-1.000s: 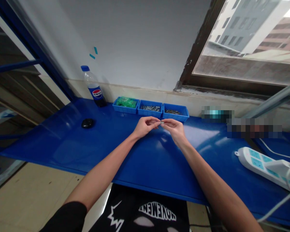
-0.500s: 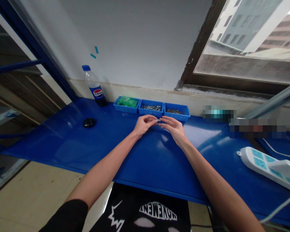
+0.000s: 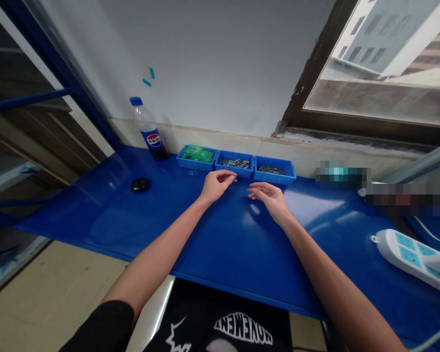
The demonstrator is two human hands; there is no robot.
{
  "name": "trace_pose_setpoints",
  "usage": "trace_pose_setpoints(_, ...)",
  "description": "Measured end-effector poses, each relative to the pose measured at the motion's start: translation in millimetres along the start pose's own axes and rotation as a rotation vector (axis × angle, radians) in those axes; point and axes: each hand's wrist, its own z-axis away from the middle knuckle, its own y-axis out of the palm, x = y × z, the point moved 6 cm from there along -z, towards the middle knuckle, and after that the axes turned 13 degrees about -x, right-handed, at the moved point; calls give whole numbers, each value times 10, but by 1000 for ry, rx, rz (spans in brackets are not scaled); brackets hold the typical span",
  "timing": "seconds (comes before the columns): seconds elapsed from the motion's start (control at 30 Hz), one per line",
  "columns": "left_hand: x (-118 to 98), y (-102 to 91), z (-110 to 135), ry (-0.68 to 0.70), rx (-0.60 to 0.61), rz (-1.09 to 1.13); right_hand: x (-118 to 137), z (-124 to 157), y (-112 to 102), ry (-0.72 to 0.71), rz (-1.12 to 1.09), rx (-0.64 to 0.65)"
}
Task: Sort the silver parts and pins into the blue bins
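Observation:
My left hand (image 3: 215, 184) hovers over the blue table (image 3: 95, 215), just in front of the middle blue tray (image 3: 235, 169). Its fingers are curled with thumb and fingertips pinched together; what they pinch is too small to make out. My right hand (image 3: 268, 196) is a short gap to the right, near the right blue tray (image 3: 275, 178), with its fingers loosely stretched and nothing seen in them. The middle tray holds several small grey metal pieces, the right tray small dark pieces. A third tray (image 3: 196, 163) on the left holds green items.
A cola bottle (image 3: 149, 131) with a blue cap stands against the wall left of the trays. A small black rounded object (image 3: 140, 185) lies on the table further left. A white power strip (image 3: 414, 255) with cables lies at the right edge. A window is at upper right.
My hands were joined at the fingertips on a small piece; now they have parted. The left hand has moved toward the middle tray, and the right hand has drawn back with fingers relaxed.

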Motion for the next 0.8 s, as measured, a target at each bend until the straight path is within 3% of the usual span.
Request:
trace_pose_setpoints(0.2, -79, 14, 87, 102, 100, -235, 6, 59, 32, -120, 134, -18)
trace_pose_setpoints(0.53, -165, 5, 113, 321, 219, -519, 121, 120, 3, -302, 443, -176)
trace_pose_setpoints(0.8, -167, -9, 103, 359, 208, -546, 119, 131, 191, -312, 600, -69)
